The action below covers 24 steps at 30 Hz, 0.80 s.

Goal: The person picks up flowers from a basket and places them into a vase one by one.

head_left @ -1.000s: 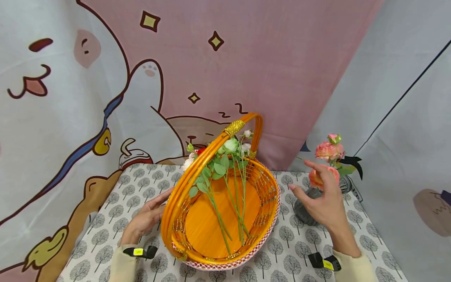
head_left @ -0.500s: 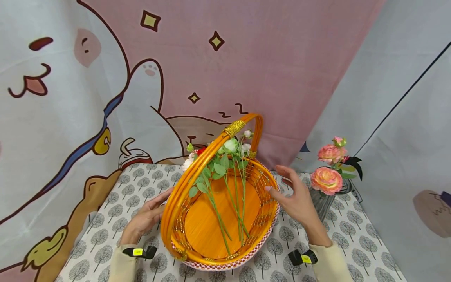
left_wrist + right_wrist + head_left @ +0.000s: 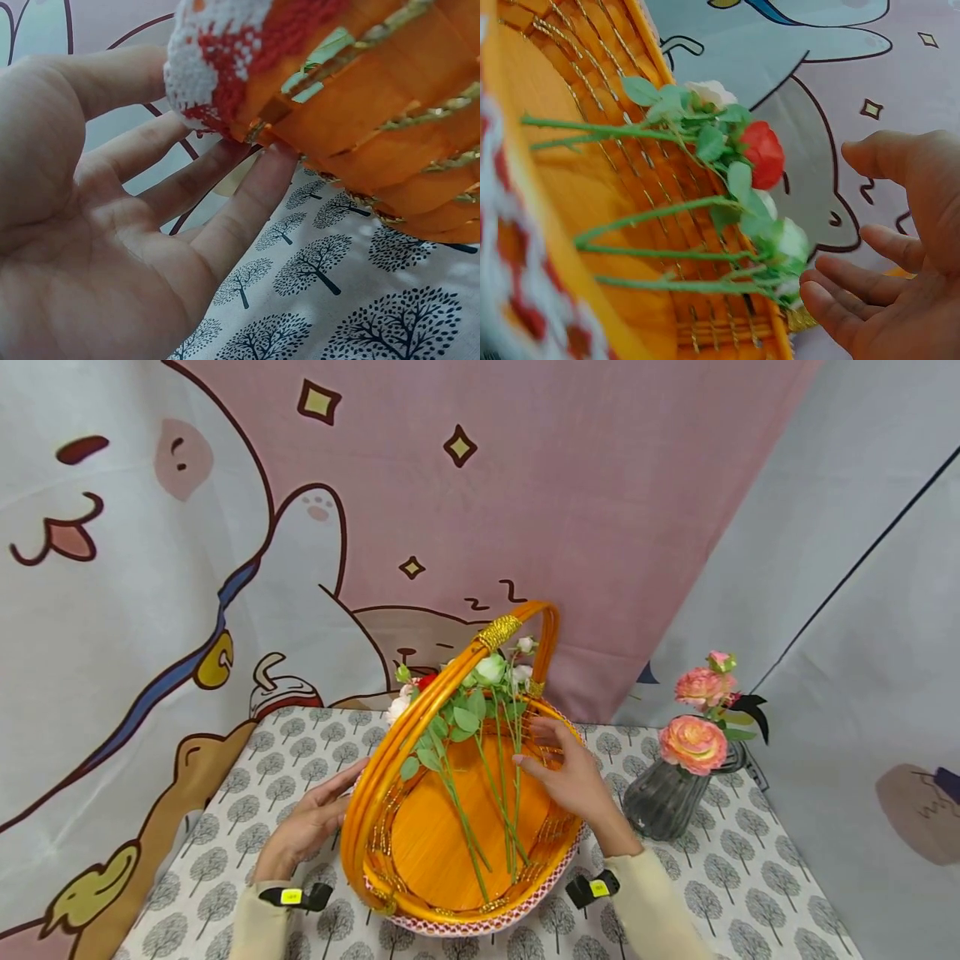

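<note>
An orange woven basket [image 3: 431, 822] with a tall arched handle and red-and-white lace trim leans toward me on the table. Inside it lie several artificial flowers with long green stems [image 3: 468, 839]; a red rose [image 3: 761, 154] and a pale green rose [image 3: 491, 669] rest by the far rim. My left hand [image 3: 303, 827] touches the basket's left side, its fingers extended against the weave and the thumb at the lace trim. Over the basket's right part, my right hand [image 3: 573, 781] holds nothing; its fingers are loosely bent, close to the stems.
To the right stands a dark grey ribbed vase [image 3: 663, 797] holding pink-orange flowers [image 3: 693, 745], with a black ribbon [image 3: 752, 708] beside them. A tree-print cloth [image 3: 247, 810] covers the table. A cartoon-print curtain [image 3: 600, 485] hangs behind.
My right hand has moved left, from beside the vase flowers to over the basket. The vase flowers have shifted slightly. My left hand and the basket stay in place.
</note>
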Each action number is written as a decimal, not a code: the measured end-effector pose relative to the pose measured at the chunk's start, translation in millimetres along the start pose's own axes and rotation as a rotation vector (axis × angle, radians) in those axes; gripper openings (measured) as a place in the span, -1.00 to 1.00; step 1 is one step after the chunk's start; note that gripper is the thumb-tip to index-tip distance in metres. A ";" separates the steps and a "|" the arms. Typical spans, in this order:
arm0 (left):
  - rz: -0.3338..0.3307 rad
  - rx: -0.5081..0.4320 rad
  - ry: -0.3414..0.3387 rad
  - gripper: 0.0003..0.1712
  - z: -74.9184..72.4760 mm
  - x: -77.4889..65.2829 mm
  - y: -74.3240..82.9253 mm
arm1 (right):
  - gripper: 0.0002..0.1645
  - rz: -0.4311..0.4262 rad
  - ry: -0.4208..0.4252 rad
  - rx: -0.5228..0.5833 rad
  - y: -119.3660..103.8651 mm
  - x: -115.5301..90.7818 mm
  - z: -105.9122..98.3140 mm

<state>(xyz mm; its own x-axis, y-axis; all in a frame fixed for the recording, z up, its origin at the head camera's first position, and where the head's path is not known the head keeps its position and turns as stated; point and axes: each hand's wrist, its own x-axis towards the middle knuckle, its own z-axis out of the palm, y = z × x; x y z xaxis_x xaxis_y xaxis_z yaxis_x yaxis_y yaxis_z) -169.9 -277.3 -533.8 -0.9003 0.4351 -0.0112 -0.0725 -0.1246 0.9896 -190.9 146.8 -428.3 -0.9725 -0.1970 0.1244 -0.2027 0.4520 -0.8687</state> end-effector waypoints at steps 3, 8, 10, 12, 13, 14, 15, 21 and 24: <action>0.006 0.003 -0.004 -0.27 -0.1 -0.1 0.4 | -0.18 0.034 -0.035 0.025 0.6 6.5 11.8; 0.017 -0.002 -0.017 -0.27 -0.2 -0.4 0.0 | -0.24 0.095 -0.075 0.035 -1.8 15.7 28.4; 0.024 -0.006 -0.023 -0.27 -0.5 -0.6 -0.7 | -0.27 0.113 -0.079 0.028 -2.6 20.0 34.4; 0.031 -0.011 -0.030 -0.27 -1.0 -0.7 -1.6 | -0.28 0.138 -0.086 0.034 -2.8 24.0 40.0; 0.034 -0.014 -0.033 -0.27 -1.2 -0.8 -2.0 | -0.28 0.149 -0.088 0.036 -2.8 25.9 42.6; 0.035 -0.016 -0.035 -0.27 -1.2 -0.8 -2.3 | -0.28 0.153 -0.090 0.036 -2.5 27.6 45.2; 0.036 -0.020 -0.035 -0.27 -1.3 -0.8 -2.6 | -0.29 0.165 -0.093 0.042 -2.0 29.2 47.3; 0.030 -0.022 -0.027 -0.28 -0.7 -0.5 -2.8 | -0.33 0.216 -0.057 0.038 0.9 34.9 62.1; 0.039 -0.021 -0.036 -0.28 -1.4 -0.1 -2.7 | -0.36 0.221 -0.027 0.028 2.4 35.9 69.0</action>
<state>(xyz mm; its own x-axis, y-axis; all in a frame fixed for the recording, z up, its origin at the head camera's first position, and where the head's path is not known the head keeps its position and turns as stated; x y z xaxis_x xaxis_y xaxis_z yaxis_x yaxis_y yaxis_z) -170.2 -278.2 -536.7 -0.8864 0.4618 0.0328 -0.0472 -0.1606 0.9859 -218.3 80.8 -459.0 -0.9894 -0.1192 -0.0831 0.0187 0.4629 -0.8862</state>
